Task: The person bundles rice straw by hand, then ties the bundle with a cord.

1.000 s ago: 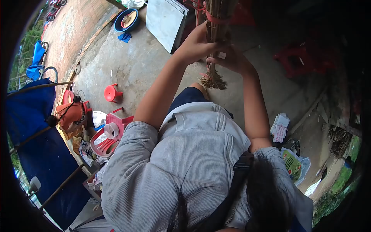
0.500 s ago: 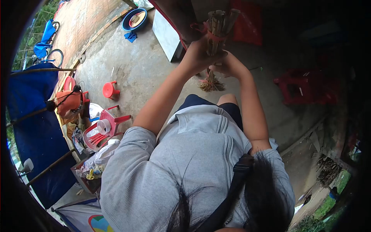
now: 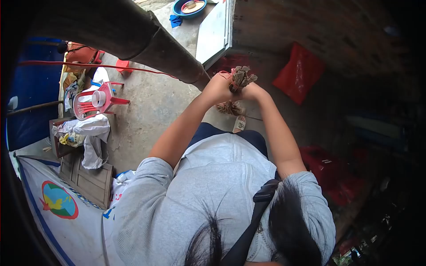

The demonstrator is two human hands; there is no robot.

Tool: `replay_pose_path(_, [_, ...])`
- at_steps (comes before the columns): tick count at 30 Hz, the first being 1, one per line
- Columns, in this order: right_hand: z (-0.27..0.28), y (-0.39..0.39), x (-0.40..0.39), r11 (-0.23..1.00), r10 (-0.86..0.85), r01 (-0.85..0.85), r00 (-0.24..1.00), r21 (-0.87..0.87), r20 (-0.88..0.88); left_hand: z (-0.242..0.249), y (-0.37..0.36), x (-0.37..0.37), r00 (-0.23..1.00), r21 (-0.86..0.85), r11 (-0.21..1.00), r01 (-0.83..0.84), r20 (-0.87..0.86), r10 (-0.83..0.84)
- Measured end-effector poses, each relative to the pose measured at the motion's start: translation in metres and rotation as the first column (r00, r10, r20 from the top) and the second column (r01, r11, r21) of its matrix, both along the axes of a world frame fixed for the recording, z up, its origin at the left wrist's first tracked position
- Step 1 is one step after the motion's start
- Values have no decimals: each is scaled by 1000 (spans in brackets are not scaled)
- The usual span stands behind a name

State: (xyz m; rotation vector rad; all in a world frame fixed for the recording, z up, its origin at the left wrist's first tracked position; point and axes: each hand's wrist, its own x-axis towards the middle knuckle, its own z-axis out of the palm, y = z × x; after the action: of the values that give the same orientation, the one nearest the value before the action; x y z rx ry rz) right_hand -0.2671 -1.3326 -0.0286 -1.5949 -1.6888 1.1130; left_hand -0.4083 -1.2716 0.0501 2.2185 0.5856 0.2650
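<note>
A stick broom [image 3: 242, 79] stands nearly upright in front of me, its bundled stalk tops pointing up at the camera. My left hand [image 3: 217, 89] is closed around the bundle from the left, beside a pinkish-red tie. My right hand [image 3: 252, 92] is closed against it from the right. Below both hands the frayed brush end [image 3: 229, 107] shows near the floor. Most of the middle of the broom and some fingers are hidden behind the hands.
A thick dark pole [image 3: 146, 40] slants close above my left hand, with a red cord [image 3: 111, 66] beside it. A white panel [image 3: 215, 35], a blue basin [image 3: 190, 8], a red bag [image 3: 299, 73] and a red chair [image 3: 91, 103] stand around the concrete floor.
My view has turned and shifted, so the pole now crosses the upper left. The broom's top has tipped more toward the camera, and both hands still hold it.
</note>
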Motion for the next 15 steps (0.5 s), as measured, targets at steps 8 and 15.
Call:
replay_pose_path(8, [-120,-13,-6,859,-20,-24,997,-512,-80,-133,-2,15,993,-279,960,-31,-118,-3])
replay_pose_path(15, [-145,18,8,907,-410,411,912,-95,34,-131,9,31,995,-33,995,-94,19,94])
